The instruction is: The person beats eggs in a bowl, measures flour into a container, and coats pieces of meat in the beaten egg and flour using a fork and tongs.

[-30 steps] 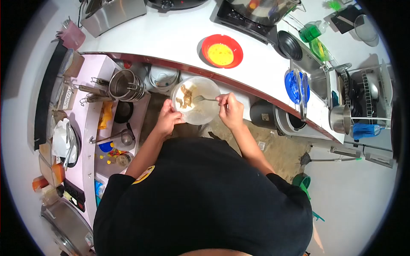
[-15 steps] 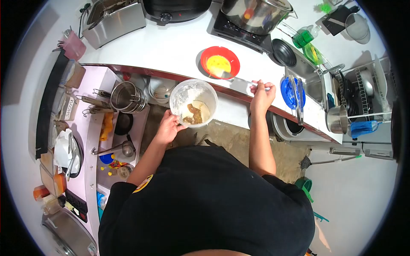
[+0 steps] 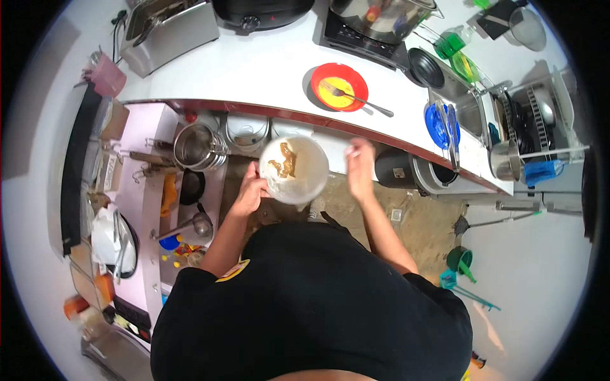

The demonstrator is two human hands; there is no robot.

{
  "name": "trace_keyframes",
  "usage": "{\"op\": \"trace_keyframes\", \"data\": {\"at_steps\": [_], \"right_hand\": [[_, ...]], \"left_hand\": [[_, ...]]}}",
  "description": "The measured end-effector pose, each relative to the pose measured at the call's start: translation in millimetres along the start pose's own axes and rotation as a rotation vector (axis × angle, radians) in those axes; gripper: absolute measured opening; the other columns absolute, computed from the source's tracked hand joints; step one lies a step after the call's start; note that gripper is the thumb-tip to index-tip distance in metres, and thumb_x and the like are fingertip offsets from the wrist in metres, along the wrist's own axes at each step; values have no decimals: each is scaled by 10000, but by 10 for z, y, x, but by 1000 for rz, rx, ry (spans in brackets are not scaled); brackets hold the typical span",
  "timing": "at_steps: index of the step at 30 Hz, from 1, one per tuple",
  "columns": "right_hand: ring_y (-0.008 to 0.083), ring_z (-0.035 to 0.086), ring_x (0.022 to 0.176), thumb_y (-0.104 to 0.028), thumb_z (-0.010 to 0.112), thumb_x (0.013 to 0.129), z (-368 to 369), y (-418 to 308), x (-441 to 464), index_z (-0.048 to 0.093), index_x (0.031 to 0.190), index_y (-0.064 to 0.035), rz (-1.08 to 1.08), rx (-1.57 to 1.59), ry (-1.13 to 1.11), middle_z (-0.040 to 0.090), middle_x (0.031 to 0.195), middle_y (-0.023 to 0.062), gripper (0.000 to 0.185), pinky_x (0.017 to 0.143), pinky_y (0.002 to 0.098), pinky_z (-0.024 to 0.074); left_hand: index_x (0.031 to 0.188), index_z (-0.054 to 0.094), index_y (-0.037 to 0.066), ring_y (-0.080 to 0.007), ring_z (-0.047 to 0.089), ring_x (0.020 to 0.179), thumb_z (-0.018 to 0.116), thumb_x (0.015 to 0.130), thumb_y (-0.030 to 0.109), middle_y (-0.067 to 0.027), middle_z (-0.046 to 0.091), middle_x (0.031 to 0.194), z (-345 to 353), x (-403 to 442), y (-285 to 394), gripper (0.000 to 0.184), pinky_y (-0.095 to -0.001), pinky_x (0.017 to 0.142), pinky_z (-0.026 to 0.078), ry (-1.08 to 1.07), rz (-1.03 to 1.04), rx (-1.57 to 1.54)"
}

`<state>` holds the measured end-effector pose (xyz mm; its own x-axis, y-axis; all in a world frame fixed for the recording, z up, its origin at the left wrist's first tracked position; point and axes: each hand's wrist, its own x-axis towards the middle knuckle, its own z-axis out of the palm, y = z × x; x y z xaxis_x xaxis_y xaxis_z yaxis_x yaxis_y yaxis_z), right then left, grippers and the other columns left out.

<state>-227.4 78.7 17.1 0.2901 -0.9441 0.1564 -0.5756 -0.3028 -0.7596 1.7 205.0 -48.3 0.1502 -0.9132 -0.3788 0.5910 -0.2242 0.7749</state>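
Observation:
My left hand (image 3: 250, 192) is closed on the rim and side of a translucent plastic tub (image 3: 314, 168). Inside the tub lie a brown, wet-looking lump (image 3: 287, 160) and some pale material. To the right of the tub, my right hand (image 3: 360, 159) hangs in front of the counter edge, its fingers smeared by motion. Beyond it on the counter stands a red bowl (image 3: 363, 81) with yellow liquid (image 3: 337, 96), which looks like beaten egg. A fork (image 3: 368, 105) rests in the bowl, its handle over the rim.
A pot (image 3: 375, 19) stands on an induction cooker (image 3: 362, 46) at the back. Right of the bowl, a blue plate (image 3: 437, 126) with tongs (image 3: 453, 136) sits beside the sink (image 3: 467, 105). Strainers (image 3: 198, 147) hang at the left, near a ladle (image 3: 202, 225).
My right hand has let go of the fork, which now rests in the red bowl, and has come down and left toward the tub. The tub is tilted differently.

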Motion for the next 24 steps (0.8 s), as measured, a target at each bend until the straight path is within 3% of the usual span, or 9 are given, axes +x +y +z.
{"op": "trace_keyframes", "data": {"at_steps": [2, 5, 7, 10, 11, 16, 18, 20, 24], "right_hand": [[337, 440, 1031, -364, 356, 909, 336, 79, -258, 394, 1217, -76, 170, -31, -251, 459, 1081, 212, 423, 910, 426, 328], [353, 487, 939, -332, 304, 930, 371, -54, -365, 480, 1143, -80, 167, 30, -4, 492, 977, 207, 373, 832, 426, 378], [379, 512, 824, -287, 293, 938, 246, -216, -410, 546, 1047, -47, 119, 34, 123, 496, 872, 208, 365, 752, 425, 411], [388, 510, 834, -278, 309, 935, 322, 159, -507, 551, 1034, -31, 76, -42, 102, 508, 867, 223, 360, 760, 441, 407], [397, 510, 839, -270, 318, 932, 330, 230, -481, 555, 1025, -14, 137, -76, 44, 519, 853, 241, 361, 759, 449, 404], [404, 515, 840, -249, 329, 927, 191, 477, -540, 555, 1012, 1, 129, -27, 97, 530, 872, 251, 347, 757, 452, 407], [404, 517, 840, -241, 332, 926, 137, 588, -575, 556, 1004, 3, 133, -44, 106, 531, 882, 250, 340, 759, 451, 408], [403, 521, 841, -227, 334, 924, 61, 708, -577, 555, 995, 1, 56, -18, 245, 537, 894, 241, 325, 761, 454, 409], [391, 521, 891, -197, 340, 919, -90, 998, -596, 561, 982, 2, 132, -43, 174, 549, 919, 239, 304, 778, 442, 409]], "left_hand": [[892, 395, 85, -142, 468, 643, 443, 583, 11, -43, 433, 822, -50, 81, 2, 321, -286, 440, 475, -86, 0, 126], [890, 412, 78, -135, 431, 618, 447, 557, 29, -31, 420, 787, 162, 26, 209, 338, -245, 475, 441, -68, -88, 201], [901, 423, 73, -131, 427, 610, 454, 540, 45, -29, 418, 767, 230, -31, 194, 364, -253, 436, 404, -93, 35, 229], [899, 429, 77, -123, 425, 601, 453, 524, 44, -27, 421, 756, 273, -6, -96, 377, -257, 397, 363, 6, -17, 350], [881, 429, 92, -92, 403, 575, 423, 519, 24, -11, 429, 733, 471, -63, -69, 369, -217, 376, 270, 115, -96, 261], [867, 462, 77, -130, 462, 586, 479, 547, 28, -28, 451, 732, 489, 28, -524, 324, -265, 397, 391, 86, 122, 405], [917, 474, 74, -133, 496, 654, 536, 635, 63, -35, 483, 806, 655, 45, -617, 289, -263, 478, 439, 236, 74, 333], [958, 477, 76, -137, 496, 723, 555, 688, 135, -40, 486, 858, 860, -25, -566, 287, -285, 540, 454, 229, 55, 313], [1119, 454, 117, -159, 463, 910, 524, 794, 329, -34, 474, 1015, 944, -48, -671, 395, -393, 742, 445, 179, -71, 295]]}}
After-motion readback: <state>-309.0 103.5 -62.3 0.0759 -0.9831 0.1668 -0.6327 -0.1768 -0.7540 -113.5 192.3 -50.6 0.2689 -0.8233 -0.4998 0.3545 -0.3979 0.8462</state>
